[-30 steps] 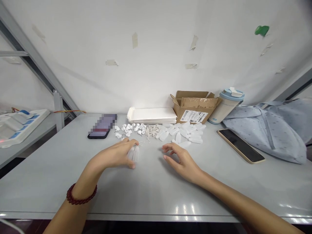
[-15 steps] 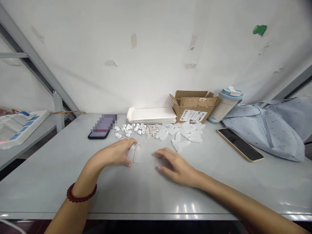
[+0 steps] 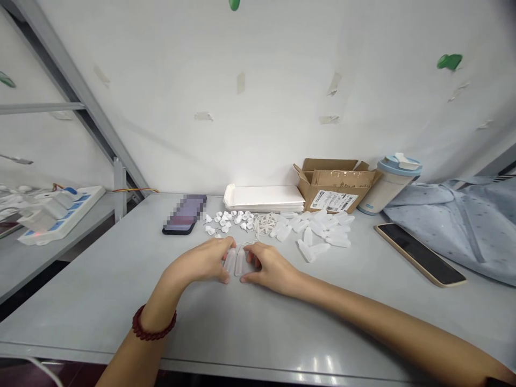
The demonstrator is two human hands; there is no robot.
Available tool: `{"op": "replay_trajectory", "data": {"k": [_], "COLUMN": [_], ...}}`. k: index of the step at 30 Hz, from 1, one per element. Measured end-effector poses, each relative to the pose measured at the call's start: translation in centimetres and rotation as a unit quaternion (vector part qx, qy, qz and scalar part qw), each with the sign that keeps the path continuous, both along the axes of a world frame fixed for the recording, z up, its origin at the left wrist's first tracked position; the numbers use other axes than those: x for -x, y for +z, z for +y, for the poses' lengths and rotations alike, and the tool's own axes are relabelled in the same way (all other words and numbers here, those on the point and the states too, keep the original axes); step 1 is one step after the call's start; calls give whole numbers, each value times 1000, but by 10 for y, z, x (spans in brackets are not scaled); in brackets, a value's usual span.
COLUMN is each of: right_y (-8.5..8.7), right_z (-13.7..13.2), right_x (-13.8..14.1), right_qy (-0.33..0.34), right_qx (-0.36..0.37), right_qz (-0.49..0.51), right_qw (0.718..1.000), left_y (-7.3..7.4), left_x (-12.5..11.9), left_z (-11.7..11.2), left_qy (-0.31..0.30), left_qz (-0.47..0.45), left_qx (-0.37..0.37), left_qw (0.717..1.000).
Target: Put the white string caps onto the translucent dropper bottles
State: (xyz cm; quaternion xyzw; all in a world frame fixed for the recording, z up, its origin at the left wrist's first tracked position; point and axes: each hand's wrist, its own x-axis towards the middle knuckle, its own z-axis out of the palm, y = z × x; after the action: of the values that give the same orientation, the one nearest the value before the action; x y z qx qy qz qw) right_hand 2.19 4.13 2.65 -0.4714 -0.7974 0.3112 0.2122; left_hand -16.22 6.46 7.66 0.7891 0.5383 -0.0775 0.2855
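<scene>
Two translucent plastic tubes, a left one (image 3: 230, 262) and a right one (image 3: 239, 263), lie side by side on the grey table, thin string at their far ends. My left hand (image 3: 203, 260) spans the left tube, fingertips at its far end and thumb at its near end. On the other side, my right hand (image 3: 274, 269) is curved beside the right tube with thumb and fingers apart; whether it touches is hard to make out. Just beyond lie several small white caps (image 3: 226, 220), a tangle of off-white strings (image 3: 265, 224) and a pile of translucent tubes (image 3: 322, 221).
White flat trays (image 3: 264, 196) are stacked by the wall, beside an open cardboard box (image 3: 334, 188) and a blue-lidded tumbler (image 3: 389, 183). One phone (image 3: 183, 215) lies at left, another phone (image 3: 419, 253) at right near a pale blue fabric bag (image 3: 451, 226). A power strip (image 3: 64, 212) stands far left.
My right hand has moved left to the tube pair. My left hand keeps its pose around the left tube. The whole view has shifted slightly.
</scene>
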Motion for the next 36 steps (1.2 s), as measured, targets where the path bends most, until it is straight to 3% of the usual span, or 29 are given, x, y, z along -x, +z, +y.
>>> {"op": "replay_trajectory", "data": {"k": [17,24,27,30,33,36], "right_y": [0,3,7,9,7,5], "right_z": [2,-4,-16,-24,-22,-16], "right_x": [7,-8,-29,-58,-84,-100], "right_qy": [-28,-31,-39,-47,-90,-137], "right_qx": [21,26,-15,-81,-166,-203], "right_qz": [-6,14,11,-2,-33,-58], "right_qw": [999,999,999,996,981,968], "left_y": [-1,8,11,9,0,-11], "left_x": [4,13,16,8,-11,-30], "left_z": [3,4,7,10,12,13], "left_qy": [-9,5,53,94,56,-12], "left_qz": [-10,-36,-87,-144,-184,-180], "left_qx": [8,22,-37,-156,-238,-242], "left_qw": [1000,999,994,973,952,953]}}
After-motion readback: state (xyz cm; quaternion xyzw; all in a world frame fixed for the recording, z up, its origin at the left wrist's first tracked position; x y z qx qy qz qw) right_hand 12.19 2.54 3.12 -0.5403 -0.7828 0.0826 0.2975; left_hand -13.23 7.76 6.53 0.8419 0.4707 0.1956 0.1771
